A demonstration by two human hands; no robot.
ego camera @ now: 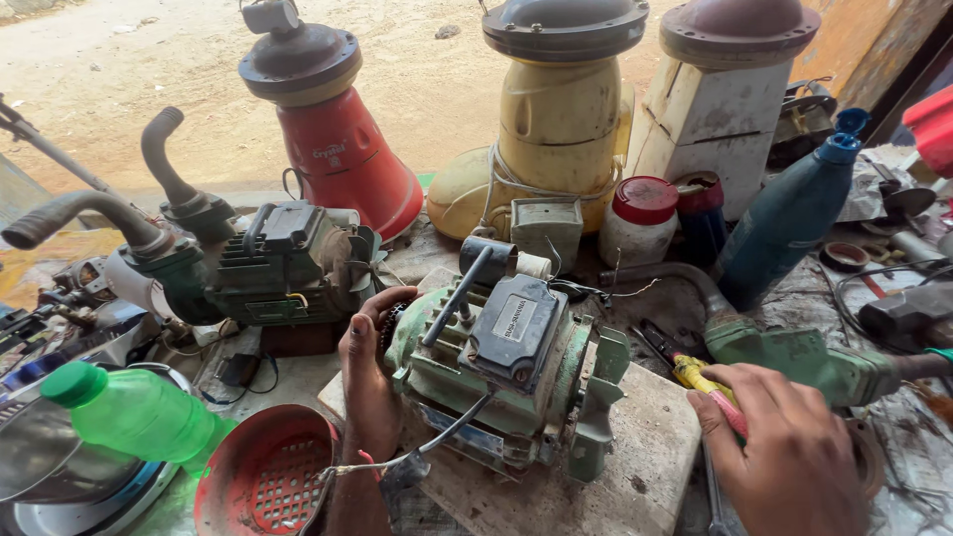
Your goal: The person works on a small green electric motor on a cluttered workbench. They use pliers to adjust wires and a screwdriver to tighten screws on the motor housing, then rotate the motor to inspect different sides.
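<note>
Gripping the rear end of a pale green electric motor [506,382], the left hand [369,382] curls its fingers around the casing edge, clamped on it. The motor sits on a stone slab [645,467]. Left of that grip lie a red perforated fan cover [266,478] and a green plastic bottle [134,412]. Right of the motor, the right hand [789,452] is closed on yellow-and-red handled pliers [707,389]. Just beyond that grip stands a green pump body [794,352], with a dark teal bottle [789,213] farther back.

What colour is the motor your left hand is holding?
Pale green, with a black box on top. The motor and left hand show in the head view.
</note>
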